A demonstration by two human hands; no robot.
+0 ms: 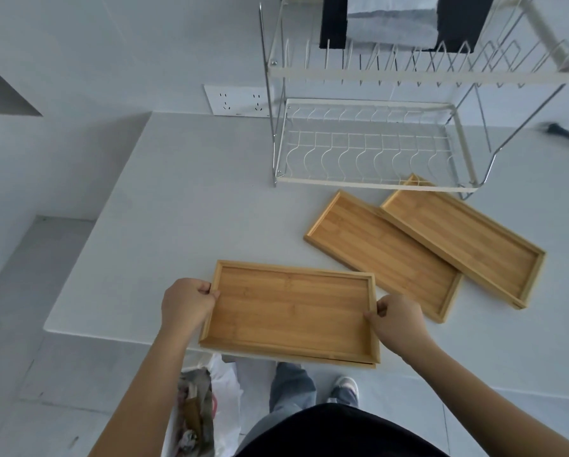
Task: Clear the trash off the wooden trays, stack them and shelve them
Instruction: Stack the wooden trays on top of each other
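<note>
A wooden tray [293,311] sits at the near edge of the white counter, and the edge of a second tray shows under it at the front right. My left hand [186,303] grips its left end and my right hand [397,319] grips its right end. Two more empty wooden trays lie further right: the middle tray [380,255], and the right tray [464,239] overlapping its far edge. A two-tier white wire rack [375,146] stands behind them with an empty lower shelf.
A white bag of trash [200,410] sits on the floor below the counter's front edge, left of my legs. A wall socket [238,100] is behind the counter. A dark object [565,135] lies at the far right. Cloths hang over the rack's top.
</note>
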